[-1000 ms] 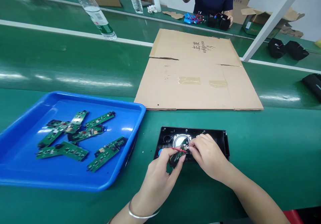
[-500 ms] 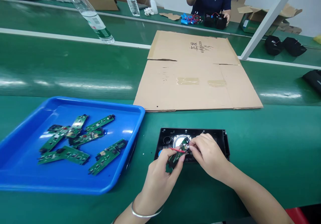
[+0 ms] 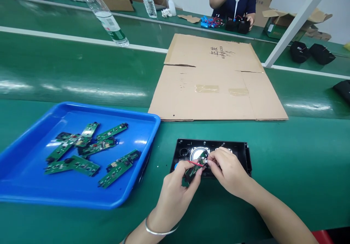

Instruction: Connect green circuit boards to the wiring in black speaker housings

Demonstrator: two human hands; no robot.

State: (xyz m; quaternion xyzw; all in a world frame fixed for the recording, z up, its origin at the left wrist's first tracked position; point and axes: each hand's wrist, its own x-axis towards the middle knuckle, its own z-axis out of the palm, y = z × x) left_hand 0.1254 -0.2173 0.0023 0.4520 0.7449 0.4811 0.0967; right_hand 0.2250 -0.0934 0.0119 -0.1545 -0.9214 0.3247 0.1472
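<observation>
On my screen a flat cardboard sheet (image 3: 218, 103) lies beyond my left hand (image 3: 176, 191) and right hand (image 3: 229, 169), a blue tray (image 3: 68, 189) to their left, a black case (image 3: 238, 153) beneath them. My left hand pinches a green circuit board (image 3: 192, 171) over the case, a red wire (image 3: 195, 163) crossing by its fingertips; my right hand pinches a small white plug (image 3: 205, 161) at the board's edge.
</observation>
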